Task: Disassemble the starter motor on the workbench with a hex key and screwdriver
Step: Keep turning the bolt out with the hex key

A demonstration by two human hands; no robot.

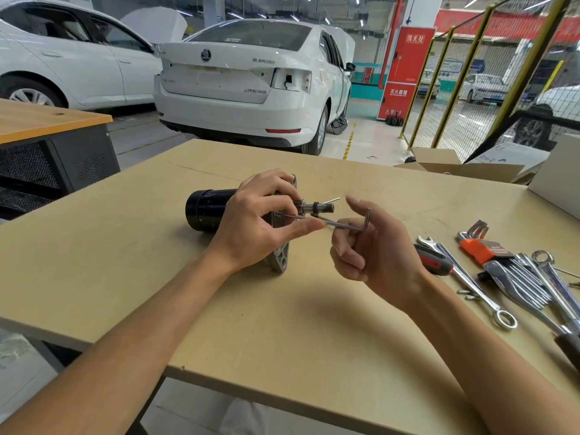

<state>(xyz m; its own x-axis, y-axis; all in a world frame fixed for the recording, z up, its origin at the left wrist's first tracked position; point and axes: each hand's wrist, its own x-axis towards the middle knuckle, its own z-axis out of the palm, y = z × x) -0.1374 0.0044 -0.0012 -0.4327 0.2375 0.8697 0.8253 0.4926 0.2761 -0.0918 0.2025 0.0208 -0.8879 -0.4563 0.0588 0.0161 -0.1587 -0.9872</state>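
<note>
**A:** Where's the motor sitting?

**B:** The starter motor (208,210) lies on its side on the tabletop (282,324), black body to the left, gray mounting plate (282,246) and the shaft (317,208) pointing right. My left hand (251,227) rests over the plate end to steady it, fingers curled round the top of the plate and thumb stretched along the hex key (342,223).

**A:** And the right?

**B:** My right hand (373,252) has its lower fingers curled round the hex key near its bend, with the forefinger lifted free. The long arm of the key runs left toward the plate, below the shaft (the tip is hidden behind my left thumb, so I cannot tell whether it is seated in a bolt head).

**A:** So which step is this?

**B:** I judge it as loosening one of the bolts at the plate end; the motor looks whole, so the job is early.

**A:** What next?

**B:** Keep the key square in the socket, hold the body from rolling, then turn by the short arm. The screwdriver (434,260), the wrenches (470,277) and the set of hex keys (480,243) lie to the right, within reach but well apart from the motor.
</note>
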